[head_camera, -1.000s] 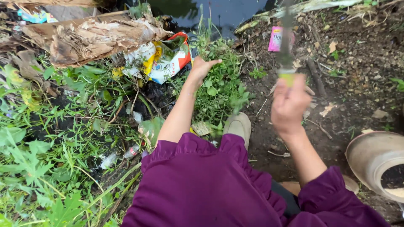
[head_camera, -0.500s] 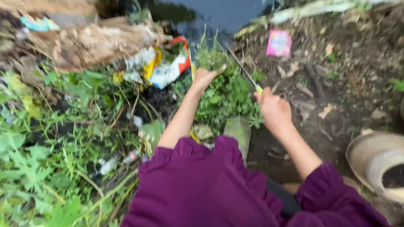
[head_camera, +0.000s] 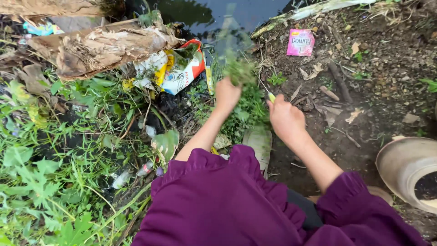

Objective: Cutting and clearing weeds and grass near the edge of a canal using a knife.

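Observation:
My left hand (head_camera: pixel 226 94) is closed around a bunch of green weeds (head_camera: pixel 238 68) and holds it upright above the low plants (head_camera: pixel 248 111) at the water's edge. Just to the right, my right hand (head_camera: pixel 285 119) grips a knife (head_camera: pixel 270 95) with a yellow-green handle. Its thin blade points up and left toward the base of the bunch. The blade tip is blurred among the leaves. Purple sleeves (head_camera: pixel 218 200) cover both my arms. A tan shoe (head_camera: pixel 257 141) rests on the dirt below my hands.
Dark water (head_camera: pixel 236 13) lies straight ahead. A dry wooden log (head_camera: pixel 91 43) and a torn printed bag (head_camera: pixel 180 68) sit at the upper left, a pink sachet (head_camera: pixel 300 42) on bare soil upper right, a round metal bowl (head_camera: pixel 400 168) at the right, thick weeds (head_camera: pixel 54 173) at the left.
My right hand came down from a raised position with the knife and moved left to the plants. My left hand closed on the weeds and lifted them.

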